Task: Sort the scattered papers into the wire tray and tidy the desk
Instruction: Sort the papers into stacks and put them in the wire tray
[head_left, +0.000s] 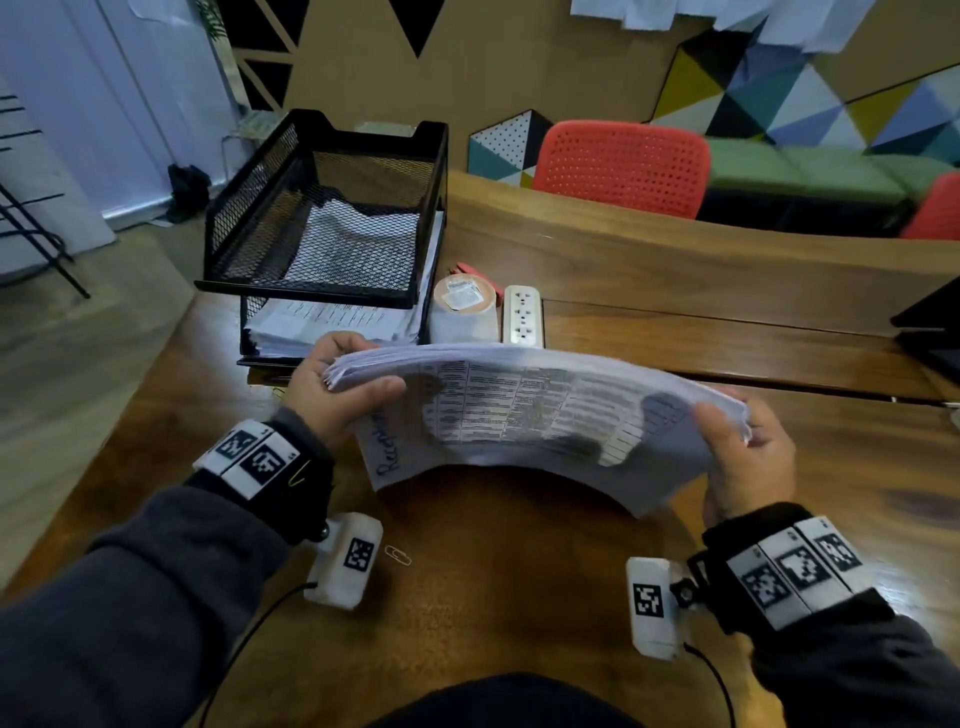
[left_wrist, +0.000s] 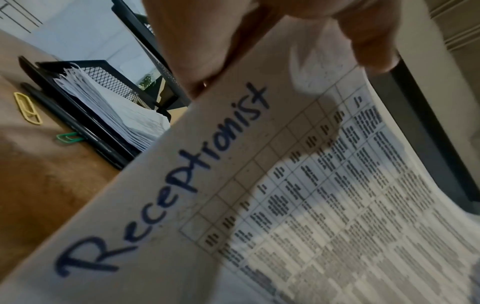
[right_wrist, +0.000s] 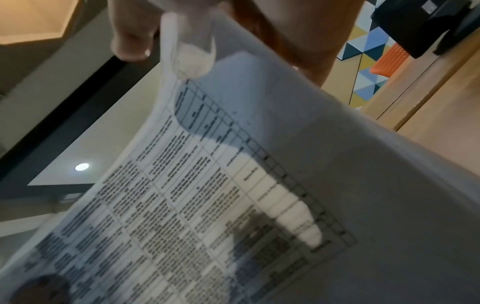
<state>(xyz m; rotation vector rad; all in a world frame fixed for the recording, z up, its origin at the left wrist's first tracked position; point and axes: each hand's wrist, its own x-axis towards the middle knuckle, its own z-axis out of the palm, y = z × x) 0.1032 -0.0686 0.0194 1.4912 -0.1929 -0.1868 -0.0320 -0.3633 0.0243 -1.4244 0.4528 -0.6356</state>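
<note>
Both hands hold the stack of papers (head_left: 530, 415) above the desk (head_left: 519, 571): the left hand (head_left: 332, 395) grips one short edge, thumb on top, and the right hand (head_left: 748, 457) pinches the other. Beyond stands the wire tray (head_left: 322, 208), sheets in both tiers. A paper clip (head_left: 398, 555) lies below the bowed stack.

One stack of papers (head_left: 524, 415) is held up by two hands, the left hand (head_left: 332, 400) at nine o'clock and the right hand (head_left: 748, 457) at three. At eleven o'clock is one wire tray (head_left: 322, 208) with two tiers. There are three paper clips: a silver clip (head_left: 398, 555) at six, a yellow clip (left_wrist: 27, 108) and a green clip (left_wrist: 68, 137).
</note>
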